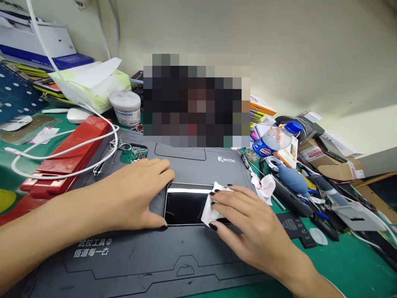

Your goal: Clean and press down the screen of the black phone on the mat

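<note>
A smartphone (186, 206) with a dark, glossy screen lies face up on the grey work mat (149, 252). My left hand (139, 194) grips its left end, thumb at the near corner and fingers at the far one. Pressed against the right part of the screen is a folded white tissue (209, 209), held under the fingers of my right hand (248, 219). That hand hides the phone's right end.
On the left are a red tool (70, 153), a looped white cable (114, 142), a paste jar (125, 108) and a tissue pack (93, 85). To the right lie a Pepsi bottle (273, 140), a blue air blower (291, 179), a battery (294, 227) and crumpled tissue (263, 187).
</note>
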`<state>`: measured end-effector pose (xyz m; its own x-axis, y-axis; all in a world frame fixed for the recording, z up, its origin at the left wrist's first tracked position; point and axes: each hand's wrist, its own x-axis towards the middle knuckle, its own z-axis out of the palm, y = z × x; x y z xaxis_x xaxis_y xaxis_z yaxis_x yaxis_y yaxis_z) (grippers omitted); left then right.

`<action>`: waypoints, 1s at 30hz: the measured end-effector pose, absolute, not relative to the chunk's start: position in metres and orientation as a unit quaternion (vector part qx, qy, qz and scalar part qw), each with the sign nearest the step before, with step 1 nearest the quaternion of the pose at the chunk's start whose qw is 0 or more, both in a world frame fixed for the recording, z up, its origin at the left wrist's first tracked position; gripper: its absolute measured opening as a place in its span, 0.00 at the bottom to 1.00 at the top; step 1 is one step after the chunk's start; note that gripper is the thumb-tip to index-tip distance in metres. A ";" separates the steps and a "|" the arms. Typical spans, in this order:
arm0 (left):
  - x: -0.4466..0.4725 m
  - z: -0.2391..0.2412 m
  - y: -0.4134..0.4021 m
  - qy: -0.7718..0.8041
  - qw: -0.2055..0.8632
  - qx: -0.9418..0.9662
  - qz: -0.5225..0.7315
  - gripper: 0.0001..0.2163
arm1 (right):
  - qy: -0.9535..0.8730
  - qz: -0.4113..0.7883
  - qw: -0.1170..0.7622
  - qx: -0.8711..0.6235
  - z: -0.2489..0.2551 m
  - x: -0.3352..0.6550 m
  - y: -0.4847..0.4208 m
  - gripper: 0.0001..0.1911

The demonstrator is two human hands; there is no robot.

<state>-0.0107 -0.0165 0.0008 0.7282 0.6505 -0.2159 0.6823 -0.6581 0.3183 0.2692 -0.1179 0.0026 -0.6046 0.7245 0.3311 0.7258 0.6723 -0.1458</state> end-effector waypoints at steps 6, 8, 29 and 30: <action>-0.009 -0.001 -0.015 0.357 0.185 0.915 -0.046 0.24 | -0.926 0.040 0.138 -0.349 -0.007 0.258 -0.123 0.25; -0.010 -0.003 -0.014 0.353 0.185 0.916 -0.043 0.25 | -0.922 0.019 0.131 -0.363 -0.007 0.256 -0.124 0.25; -0.010 -0.006 -0.018 0.389 0.269 0.880 -0.044 0.25 | -0.878 0.019 0.307 -0.368 -0.003 0.281 -0.114 0.16; -0.011 -0.006 -0.018 0.390 0.268 0.880 -0.037 0.26 | -0.860 -0.012 0.343 -0.379 0.001 0.285 -0.112 0.17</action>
